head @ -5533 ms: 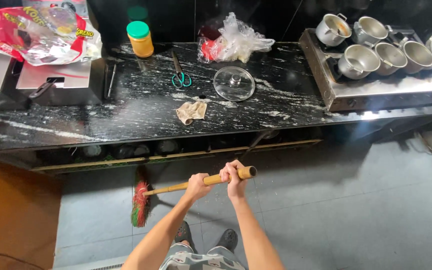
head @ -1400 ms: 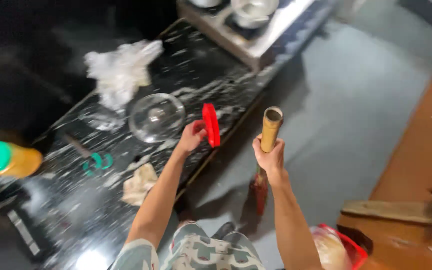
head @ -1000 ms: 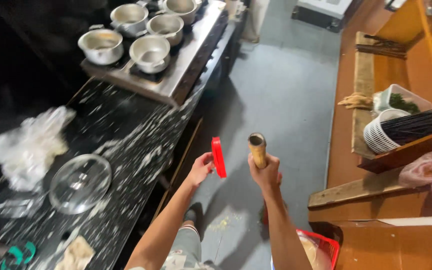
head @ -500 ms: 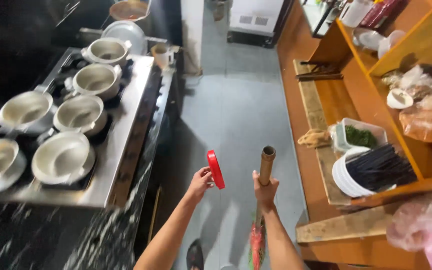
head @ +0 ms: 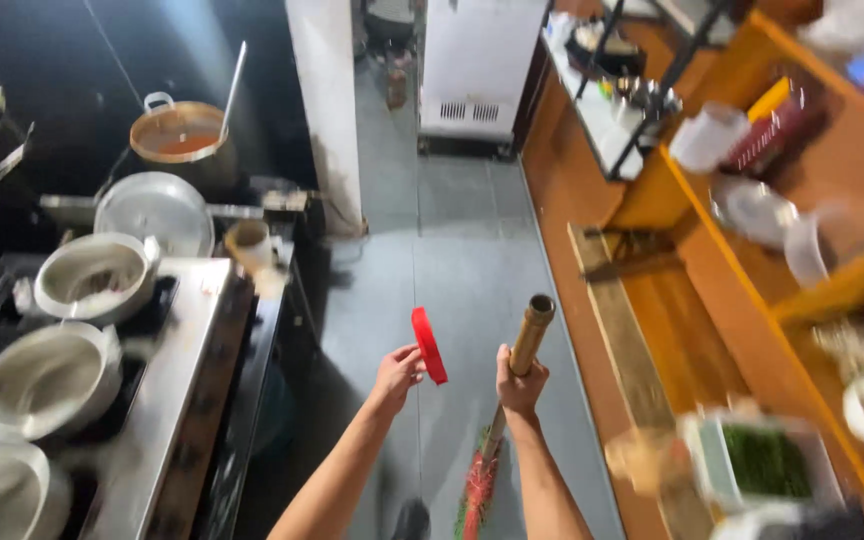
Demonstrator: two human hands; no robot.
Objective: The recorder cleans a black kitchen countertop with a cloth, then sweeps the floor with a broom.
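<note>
Along the left stands a steel stove (head: 187, 400) carrying three pale metal pots (head: 47, 382), with a round metal lid (head: 152, 212) behind them and a large pot of orange liquid (head: 180, 138) with a ladle handle sticking up out of it. A grey tiled floor (head: 452, 250) runs between the stove and a white pillar (head: 327, 100), toward a white appliance (head: 480, 65). On the right, orange wooden shelves (head: 752, 210) hold blurred dishes and a tray of chopped greens (head: 767, 462).

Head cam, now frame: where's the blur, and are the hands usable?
Head view: the hands are fairly sharp, the left hand holding a red lid, the right hand gripping the bamboo broom handle; the wooden shelves on the right smear with motion blur, worst at the lower corner; the pots are soft.
</note>
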